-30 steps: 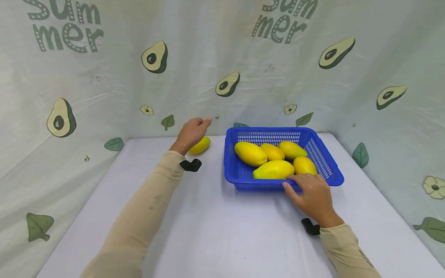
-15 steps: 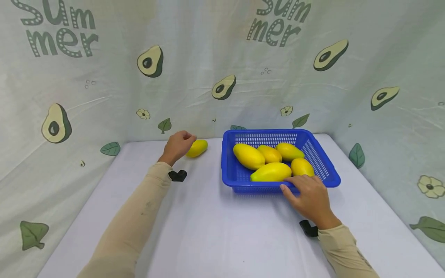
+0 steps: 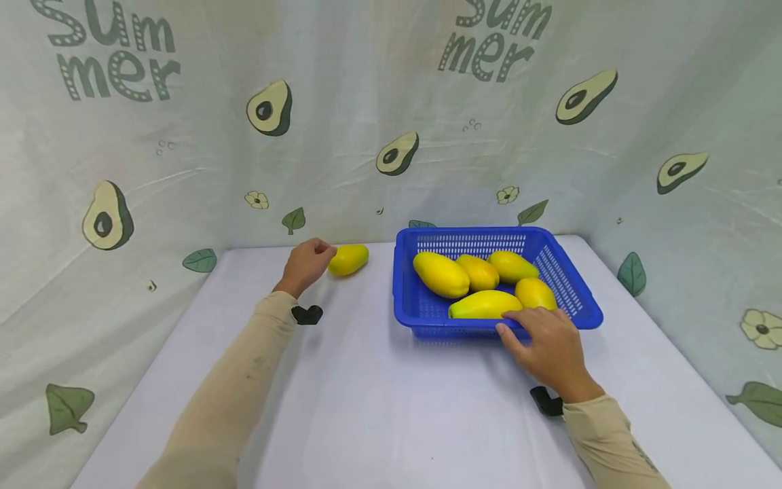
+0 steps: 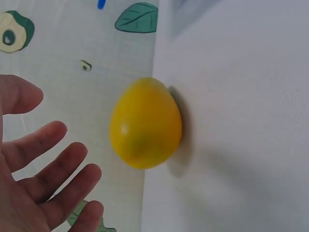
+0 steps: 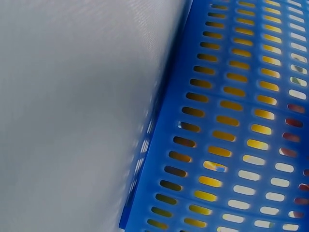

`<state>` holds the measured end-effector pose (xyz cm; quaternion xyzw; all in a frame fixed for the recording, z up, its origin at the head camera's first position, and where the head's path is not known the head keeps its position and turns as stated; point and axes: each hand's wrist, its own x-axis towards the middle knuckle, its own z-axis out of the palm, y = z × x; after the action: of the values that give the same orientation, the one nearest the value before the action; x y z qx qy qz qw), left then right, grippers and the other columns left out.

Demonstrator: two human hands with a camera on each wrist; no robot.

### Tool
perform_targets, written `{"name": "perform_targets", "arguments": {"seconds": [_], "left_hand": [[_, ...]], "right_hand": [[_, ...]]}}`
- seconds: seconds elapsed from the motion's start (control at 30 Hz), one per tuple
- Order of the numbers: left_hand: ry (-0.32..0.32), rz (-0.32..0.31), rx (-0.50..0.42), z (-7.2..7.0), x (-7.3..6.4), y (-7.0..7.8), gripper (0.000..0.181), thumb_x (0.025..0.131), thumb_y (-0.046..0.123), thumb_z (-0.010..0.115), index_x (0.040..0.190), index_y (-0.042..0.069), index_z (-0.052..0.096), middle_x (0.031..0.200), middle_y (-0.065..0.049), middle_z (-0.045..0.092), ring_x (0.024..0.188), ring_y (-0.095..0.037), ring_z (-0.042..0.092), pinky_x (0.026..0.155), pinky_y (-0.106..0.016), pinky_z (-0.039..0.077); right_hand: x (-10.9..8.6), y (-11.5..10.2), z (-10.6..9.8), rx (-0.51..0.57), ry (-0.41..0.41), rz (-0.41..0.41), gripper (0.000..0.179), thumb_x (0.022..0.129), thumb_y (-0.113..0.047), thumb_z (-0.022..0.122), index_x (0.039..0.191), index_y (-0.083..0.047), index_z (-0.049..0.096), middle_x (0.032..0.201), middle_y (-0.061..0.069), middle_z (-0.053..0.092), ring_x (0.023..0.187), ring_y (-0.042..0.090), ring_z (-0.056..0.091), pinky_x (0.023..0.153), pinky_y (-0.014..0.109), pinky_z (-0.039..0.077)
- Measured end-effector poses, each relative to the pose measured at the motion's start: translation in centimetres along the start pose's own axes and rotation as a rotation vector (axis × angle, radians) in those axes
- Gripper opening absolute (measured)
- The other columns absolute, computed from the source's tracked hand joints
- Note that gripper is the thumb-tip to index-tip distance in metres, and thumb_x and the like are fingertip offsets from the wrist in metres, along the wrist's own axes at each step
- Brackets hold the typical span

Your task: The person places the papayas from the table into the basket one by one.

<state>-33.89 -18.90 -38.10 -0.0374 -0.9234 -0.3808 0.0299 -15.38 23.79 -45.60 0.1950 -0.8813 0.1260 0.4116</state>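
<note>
A yellow mango (image 3: 348, 260) lies alone near the back edge of the white table. My left hand (image 3: 305, 265) hovers just left of it, and the left wrist view shows a gap between the spread, loosely bent fingers (image 4: 72, 157) and the fruit. Several more yellow mangoes (image 3: 441, 275) lie in a blue plastic basket (image 3: 406, 309) at right. At its front rim, my right hand (image 3: 552, 346) grips the edge, thumb outside and fingers over the top. Through the slotted wall in the right wrist view, bits of mango and reddish patches show; the right hand is otherwise hidden there.
The white-clothed table (image 3: 366, 407) meets a hanging curtain (image 3: 342, 122) printed with avocados and leaves at the back and sides. A black wrist mount (image 3: 307, 314) sits below the left hand, another at the right wrist.
My left hand has come down and left from above the lone mango to beside it. The front mango in the basket has shifted slightly right and toward the rim. The right hand stays on the rim.
</note>
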Motion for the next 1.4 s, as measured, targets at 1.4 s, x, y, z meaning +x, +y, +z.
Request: {"name": "perform_targets", "arguments": {"seconds": [1.4], "left_hand": [[-0.085,0.013,-0.207,4.5,4.0,-4.3,0.082,0.094,0.032,0.070,0.161,0.027,0.023,0.164,-0.018,0.017,0.148,-0.041,0.018,0.118,-0.061,0.015]], "right_hand": [[-0.3,-0.3,0.0,-0.005,0.016,0.000,0.035,0.089,-0.040,0.064,0.099,-0.008,0.076,0.086,0.007,0.073,0.077,0.027,0.067,0.070,0.045,0.047]]}}
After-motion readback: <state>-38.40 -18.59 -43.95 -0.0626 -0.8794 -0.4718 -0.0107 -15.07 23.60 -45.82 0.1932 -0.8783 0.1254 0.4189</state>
